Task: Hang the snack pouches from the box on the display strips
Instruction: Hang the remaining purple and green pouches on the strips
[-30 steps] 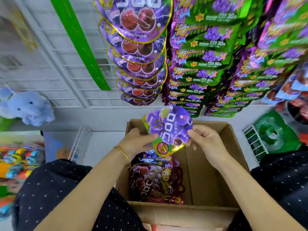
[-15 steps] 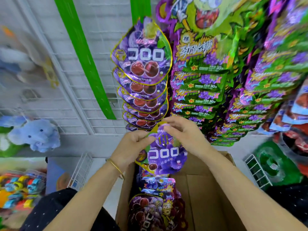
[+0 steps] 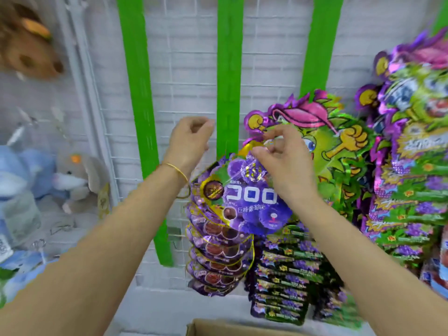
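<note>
My right hand (image 3: 281, 156) pinches the top of a purple grape snack pouch (image 3: 252, 202), holding it up against the middle green display strip (image 3: 229, 76). The pouch hangs upright over a column of similar purple pouches (image 3: 218, 253) on that strip. My left hand (image 3: 189, 139), with a gold bangle on the wrist, is raised just left of the strip, fingers curled and holding nothing. Only the top edge of the cardboard box (image 3: 218, 327) shows at the bottom.
Green and purple candy packs (image 3: 288, 282) hang to the right, with larger cartoon packs (image 3: 412, 141) beyond. Bare green strips (image 3: 138, 93) run over the white wire grid (image 3: 189, 57). Plush toys (image 3: 72, 180) hang on the left.
Both hands rose from the box with the purple pouch to the middle strip. My left hand let go of the pouch; the right hand keeps it. The view tilted upward.
</note>
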